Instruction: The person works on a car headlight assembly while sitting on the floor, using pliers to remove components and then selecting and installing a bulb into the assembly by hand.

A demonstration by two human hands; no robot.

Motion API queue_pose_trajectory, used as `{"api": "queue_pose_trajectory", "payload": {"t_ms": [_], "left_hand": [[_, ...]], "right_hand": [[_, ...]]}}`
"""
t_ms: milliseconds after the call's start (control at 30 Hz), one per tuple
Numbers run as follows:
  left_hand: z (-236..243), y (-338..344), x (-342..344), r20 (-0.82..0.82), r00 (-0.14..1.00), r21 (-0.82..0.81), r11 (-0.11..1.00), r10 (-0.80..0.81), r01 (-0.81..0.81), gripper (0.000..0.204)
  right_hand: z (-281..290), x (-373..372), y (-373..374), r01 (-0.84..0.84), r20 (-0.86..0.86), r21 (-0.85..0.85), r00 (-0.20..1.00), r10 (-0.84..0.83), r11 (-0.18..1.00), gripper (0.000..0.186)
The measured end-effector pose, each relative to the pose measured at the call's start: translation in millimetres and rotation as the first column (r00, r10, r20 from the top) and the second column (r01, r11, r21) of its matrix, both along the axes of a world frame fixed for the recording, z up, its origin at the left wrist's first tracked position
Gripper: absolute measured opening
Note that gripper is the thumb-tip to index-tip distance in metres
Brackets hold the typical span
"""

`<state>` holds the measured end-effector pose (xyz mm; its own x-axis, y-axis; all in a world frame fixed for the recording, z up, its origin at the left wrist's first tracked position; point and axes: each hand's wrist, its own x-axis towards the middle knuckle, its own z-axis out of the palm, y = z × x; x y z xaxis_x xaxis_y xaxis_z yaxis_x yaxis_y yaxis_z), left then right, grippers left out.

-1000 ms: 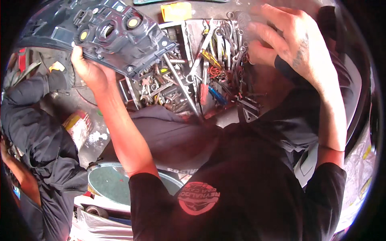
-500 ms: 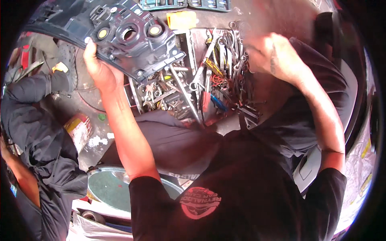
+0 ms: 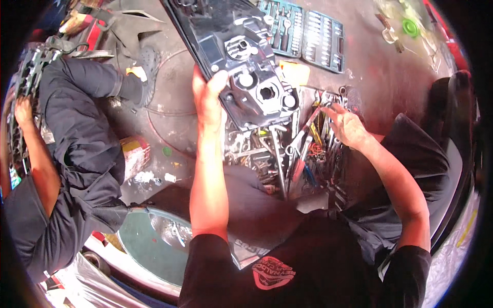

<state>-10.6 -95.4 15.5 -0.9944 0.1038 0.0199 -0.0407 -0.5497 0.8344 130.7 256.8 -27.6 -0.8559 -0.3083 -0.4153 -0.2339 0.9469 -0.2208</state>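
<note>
Holding a black headlight, the left hand is closed on its left edge, thumb over the rear face. Headlight: raised, tilted, rear sockets facing the camera, partly hiding the heap of hand tools. Right hand: fingers partly bent, over the right part of the heap; whether it grips or touches any tool, cannot tell. Hand tools: wrenches, red and blue handles, one long metal bar. Tool case: teal, open, on the floor, upper right of the headlight. Yellow-orange sheet: between case and heap. Co-worker's hand: far left, well apart.
</note>
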Motion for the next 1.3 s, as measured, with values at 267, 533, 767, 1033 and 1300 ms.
{"api": "queue_pose_trajectory", "payload": {"t_ms": [267,533,767,1033,1300], "left_hand": [[4,10,3,0.017,0.997,-0.034,0.997,-0.074,0.075,0.071],[7,17,6,0.026,0.996,-0.067,0.994,-0.083,0.084,0.071],[10,15,10,0.041,0.996,-0.076,0.993,-0.084,0.087,0.068],[5,38,11,0.104,0.988,-0.24,0.961,-0.112,0.135,0.062],[14,44,21,0.153,0.967,-0.233,0.943,-0.204,0.236,0.073]], "right_hand": [[-30,-6,-1,-0.058,-0.018,0.144,0.998,0.061,0.988,0.058],[-41,-5,-11,-0.083,-0.014,0.145,0.996,0.086,0.986,0.055],[-45,-10,-18,-0.105,0.005,0.14,0.994,0.105,0.985,0.046],[-98,-3,24,-0.061,-0.091,-0.019,0.994,0.059,0.998,0.038],[-84,-20,22,0.108,-0.067,-0.28,0.989,-0.132,0.954,0.052]]}}
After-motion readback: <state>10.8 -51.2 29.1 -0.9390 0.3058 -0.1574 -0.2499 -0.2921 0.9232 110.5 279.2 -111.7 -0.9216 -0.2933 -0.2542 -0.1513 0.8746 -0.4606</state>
